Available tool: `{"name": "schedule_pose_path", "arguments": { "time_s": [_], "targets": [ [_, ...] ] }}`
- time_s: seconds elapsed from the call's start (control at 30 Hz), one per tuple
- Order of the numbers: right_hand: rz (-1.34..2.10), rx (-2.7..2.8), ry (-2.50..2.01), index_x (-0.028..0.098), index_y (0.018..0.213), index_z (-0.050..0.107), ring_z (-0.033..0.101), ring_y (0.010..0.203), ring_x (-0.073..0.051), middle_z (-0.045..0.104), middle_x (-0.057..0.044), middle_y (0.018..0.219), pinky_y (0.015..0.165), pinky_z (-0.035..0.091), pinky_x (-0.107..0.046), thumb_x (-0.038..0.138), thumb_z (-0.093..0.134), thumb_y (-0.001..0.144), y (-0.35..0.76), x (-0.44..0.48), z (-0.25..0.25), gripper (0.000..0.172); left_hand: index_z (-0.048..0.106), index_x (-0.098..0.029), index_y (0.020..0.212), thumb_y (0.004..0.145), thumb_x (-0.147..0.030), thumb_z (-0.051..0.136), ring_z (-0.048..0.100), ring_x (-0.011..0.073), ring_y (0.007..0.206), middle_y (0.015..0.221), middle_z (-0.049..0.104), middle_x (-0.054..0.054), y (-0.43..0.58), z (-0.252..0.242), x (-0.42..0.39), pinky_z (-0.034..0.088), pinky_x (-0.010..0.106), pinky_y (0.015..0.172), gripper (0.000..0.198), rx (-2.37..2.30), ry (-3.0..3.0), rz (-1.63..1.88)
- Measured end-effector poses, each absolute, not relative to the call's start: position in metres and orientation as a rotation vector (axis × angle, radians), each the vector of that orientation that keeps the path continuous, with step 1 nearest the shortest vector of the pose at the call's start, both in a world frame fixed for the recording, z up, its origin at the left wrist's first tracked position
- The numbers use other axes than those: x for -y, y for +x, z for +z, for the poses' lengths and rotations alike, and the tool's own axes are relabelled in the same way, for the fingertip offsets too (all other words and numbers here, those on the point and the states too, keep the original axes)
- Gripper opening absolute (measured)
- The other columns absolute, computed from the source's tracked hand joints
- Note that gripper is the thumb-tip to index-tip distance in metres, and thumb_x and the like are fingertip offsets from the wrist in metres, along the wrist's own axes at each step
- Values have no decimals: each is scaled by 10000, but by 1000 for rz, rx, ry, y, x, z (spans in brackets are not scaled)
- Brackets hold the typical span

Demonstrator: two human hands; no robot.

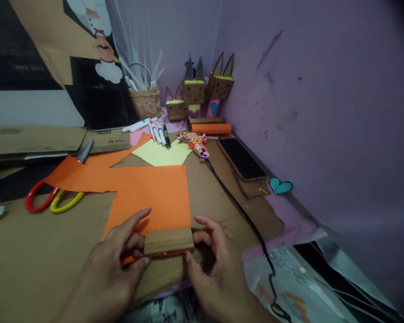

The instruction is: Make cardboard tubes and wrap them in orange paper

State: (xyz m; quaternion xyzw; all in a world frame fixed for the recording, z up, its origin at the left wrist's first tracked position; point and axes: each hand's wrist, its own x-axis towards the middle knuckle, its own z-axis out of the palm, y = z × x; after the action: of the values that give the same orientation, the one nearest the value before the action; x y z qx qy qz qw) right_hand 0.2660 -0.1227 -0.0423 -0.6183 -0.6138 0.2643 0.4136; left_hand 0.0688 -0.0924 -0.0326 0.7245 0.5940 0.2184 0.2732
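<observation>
A small folded cardboard piece (169,241) lies on the near edge of an orange paper sheet (155,193), close to the table's front edge. My left hand (116,264) grips its left end, thumb below and fingers curled, with the index finger raised. At the right end, my right hand (218,264) holds the piece between thumb and bent fingers. Orange paper shows along the cardboard's lower edge. Under a strip of the orange paper at the left lie scissors (66,200) with red and yellow handles.
A patterned glue gun (198,144) trails a black cable (235,197) to the right. Nearby lie a phone (242,158), markers (158,133) and yellow paper (163,153). Cardboard animal figures (194,93) and a straw-filled basket (146,102) stand at the back.
</observation>
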Motion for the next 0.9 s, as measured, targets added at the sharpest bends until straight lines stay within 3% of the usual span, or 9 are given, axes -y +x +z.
{"name": "schedule_pose_path", "arguments": {
  "time_s": [0.2,0.9],
  "targets": [
    [692,1506,-1569,241,1166,409,557,900,-245,650,8,782,800,390,-417,118,524,676,264,123,-43,519,305,-307,1362,755,-176,495,562,118,600,624,521,-81,69,-31,93,476,231,616,650,-1584,1927,563],
    [672,1440,-1600,219,1106,471,573,843,-238,635,2,730,785,391,-390,124,514,658,260,122,-41,460,324,-288,1356,791,-210,498,609,104,606,669,586,-74,70,-22,94,507,194,620,596,-1522,1916,579]
  ]
}}
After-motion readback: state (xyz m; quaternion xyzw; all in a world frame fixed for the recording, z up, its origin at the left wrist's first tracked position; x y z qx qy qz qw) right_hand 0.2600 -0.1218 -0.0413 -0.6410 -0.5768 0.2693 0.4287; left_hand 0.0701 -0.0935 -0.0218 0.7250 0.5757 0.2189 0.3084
